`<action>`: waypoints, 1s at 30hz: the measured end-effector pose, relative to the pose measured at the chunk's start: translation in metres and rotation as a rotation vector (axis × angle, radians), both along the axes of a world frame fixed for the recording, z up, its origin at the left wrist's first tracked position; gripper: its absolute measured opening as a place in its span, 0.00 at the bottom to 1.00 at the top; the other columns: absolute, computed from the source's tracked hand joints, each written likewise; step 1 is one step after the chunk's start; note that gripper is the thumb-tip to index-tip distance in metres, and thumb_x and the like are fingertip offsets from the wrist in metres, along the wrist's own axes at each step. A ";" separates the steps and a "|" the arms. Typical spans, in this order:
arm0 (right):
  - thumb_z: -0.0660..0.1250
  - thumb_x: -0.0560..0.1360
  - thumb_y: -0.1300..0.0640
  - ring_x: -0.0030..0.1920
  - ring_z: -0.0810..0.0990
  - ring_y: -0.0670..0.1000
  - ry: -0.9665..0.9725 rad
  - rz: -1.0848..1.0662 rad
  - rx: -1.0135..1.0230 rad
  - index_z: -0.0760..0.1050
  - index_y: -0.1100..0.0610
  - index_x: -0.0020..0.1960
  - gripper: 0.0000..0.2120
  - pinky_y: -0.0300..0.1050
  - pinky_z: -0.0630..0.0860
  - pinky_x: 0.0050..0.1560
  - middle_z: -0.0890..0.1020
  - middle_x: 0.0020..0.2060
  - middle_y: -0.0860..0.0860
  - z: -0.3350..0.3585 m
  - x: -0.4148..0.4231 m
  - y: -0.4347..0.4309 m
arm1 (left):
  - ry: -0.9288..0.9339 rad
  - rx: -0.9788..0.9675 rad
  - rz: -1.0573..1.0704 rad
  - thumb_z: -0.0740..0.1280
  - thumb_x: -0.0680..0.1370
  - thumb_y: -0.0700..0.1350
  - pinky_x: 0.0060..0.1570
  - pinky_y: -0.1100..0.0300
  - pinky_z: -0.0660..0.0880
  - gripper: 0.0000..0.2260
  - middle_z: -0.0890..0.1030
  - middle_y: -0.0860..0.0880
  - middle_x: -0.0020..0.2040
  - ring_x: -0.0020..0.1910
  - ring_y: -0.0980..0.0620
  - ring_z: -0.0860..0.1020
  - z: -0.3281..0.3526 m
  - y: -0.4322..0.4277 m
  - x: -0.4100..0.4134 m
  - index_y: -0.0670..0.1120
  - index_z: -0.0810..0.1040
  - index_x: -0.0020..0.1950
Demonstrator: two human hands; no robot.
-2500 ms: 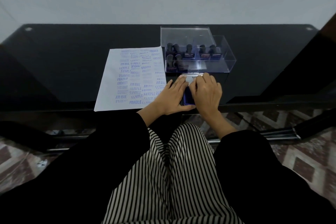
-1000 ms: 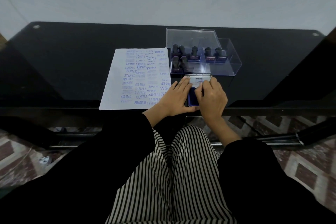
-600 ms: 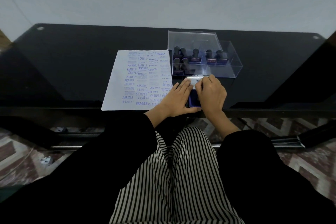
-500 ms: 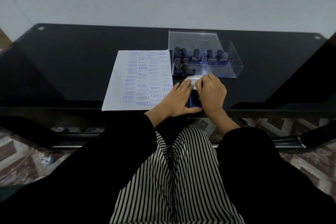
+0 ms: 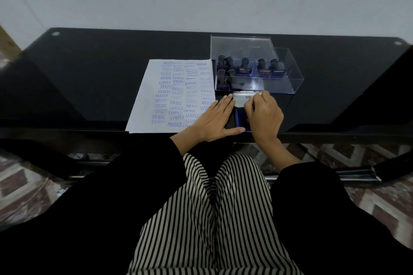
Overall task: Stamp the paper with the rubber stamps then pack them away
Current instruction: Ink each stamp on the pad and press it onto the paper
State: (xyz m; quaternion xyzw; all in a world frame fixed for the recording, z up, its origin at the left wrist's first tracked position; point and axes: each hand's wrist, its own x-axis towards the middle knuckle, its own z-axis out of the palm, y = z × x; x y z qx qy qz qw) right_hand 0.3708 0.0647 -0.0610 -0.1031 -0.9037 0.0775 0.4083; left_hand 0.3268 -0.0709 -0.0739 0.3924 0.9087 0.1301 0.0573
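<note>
A white paper sheet (image 5: 165,96) covered in blue stamp prints lies on the black table (image 5: 89,73). Right of it stands a clear plastic box (image 5: 288,73) holding several dark-handled rubber stamps (image 5: 244,66). Just in front of the box sits an ink pad with a silver lid (image 5: 240,102) and a blue base (image 5: 240,118). My left hand (image 5: 214,118) lies flat with straight fingers against the pad's left side, thumb along its front edge. My right hand (image 5: 264,116) covers the pad's right part, its fingers curled over the lid's far edge.
The table's front edge (image 5: 67,130) runs just below my wrists. The box's clear lid (image 5: 241,46) stands behind the box near the wall. My striped lap and black sleeves fill the lower view. Bare black tabletop lies left of the paper.
Both hands have stayed on the ink pad. My right fingers have crept forward to the lid's far edge. Paper, box and stamps have not moved.
</note>
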 end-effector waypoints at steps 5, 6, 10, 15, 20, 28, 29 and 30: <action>0.64 0.71 0.65 0.25 0.70 0.51 -0.056 0.010 -0.012 0.72 0.63 0.30 0.11 0.36 0.59 0.24 0.75 0.29 0.56 0.000 0.007 -0.001 | 0.015 0.144 0.022 0.56 0.80 0.58 0.76 0.54 0.48 0.31 0.52 0.45 0.78 0.77 0.50 0.50 0.018 -0.015 -0.005 0.42 0.53 0.77; 0.65 0.72 0.64 0.24 0.69 0.52 -0.090 0.021 -0.022 0.72 0.63 0.31 0.10 0.37 0.59 0.25 0.76 0.31 0.57 0.001 0.007 0.000 | 0.030 0.160 0.034 0.55 0.81 0.55 0.76 0.54 0.49 0.28 0.54 0.46 0.78 0.77 0.50 0.52 0.022 -0.022 -0.007 0.42 0.55 0.76; 0.59 0.78 0.59 0.27 0.69 0.51 -0.236 0.040 -0.073 0.73 0.61 0.37 0.13 0.43 0.62 0.28 0.79 0.33 0.57 0.008 0.003 0.005 | 0.093 0.174 0.130 0.54 0.82 0.46 0.73 0.56 0.51 0.20 0.61 0.46 0.76 0.75 0.49 0.58 0.033 -0.068 -0.023 0.43 0.62 0.74; 0.57 0.80 0.52 0.30 0.70 0.53 -0.177 0.109 -0.285 0.72 0.59 0.36 0.17 0.43 0.60 0.30 0.74 0.29 0.54 0.040 -0.012 -0.033 | 0.107 0.181 0.309 0.55 0.81 0.38 0.72 0.54 0.57 0.17 0.65 0.44 0.73 0.73 0.47 0.63 0.036 -0.144 -0.041 0.41 0.68 0.70; 0.58 0.79 0.52 0.36 0.78 0.57 -0.422 0.419 -0.459 0.72 0.61 0.34 0.18 0.48 0.72 0.35 0.81 0.34 0.58 0.058 -0.038 -0.099 | 0.090 0.183 0.447 0.55 0.80 0.37 0.70 0.51 0.60 0.17 0.66 0.43 0.73 0.74 0.45 0.61 0.025 -0.189 -0.048 0.39 0.69 0.69; 0.59 0.79 0.55 0.33 0.78 0.52 -0.576 0.646 -0.395 0.76 0.67 0.37 0.19 0.44 0.75 0.41 0.83 0.36 0.56 0.042 -0.057 -0.165 | 0.036 0.087 0.441 0.50 0.83 0.48 0.75 0.47 0.48 0.21 0.56 0.51 0.78 0.78 0.52 0.49 -0.004 -0.203 -0.042 0.49 0.58 0.76; 0.60 0.79 0.54 0.34 0.79 0.53 -0.581 0.652 -0.366 0.77 0.67 0.37 0.19 0.46 0.76 0.41 0.83 0.35 0.56 0.040 -0.058 -0.168 | 0.037 0.064 0.432 0.50 0.83 0.49 0.75 0.47 0.46 0.21 0.55 0.51 0.78 0.78 0.52 0.48 -0.006 -0.204 -0.042 0.50 0.56 0.77; 0.60 0.78 0.54 0.35 0.80 0.55 -0.588 0.658 -0.336 0.77 0.67 0.37 0.19 0.47 0.76 0.42 0.83 0.34 0.57 0.038 -0.059 -0.171 | 0.045 0.031 0.427 0.49 0.83 0.50 0.75 0.47 0.46 0.21 0.53 0.52 0.78 0.78 0.52 0.47 -0.008 -0.204 -0.042 0.51 0.55 0.77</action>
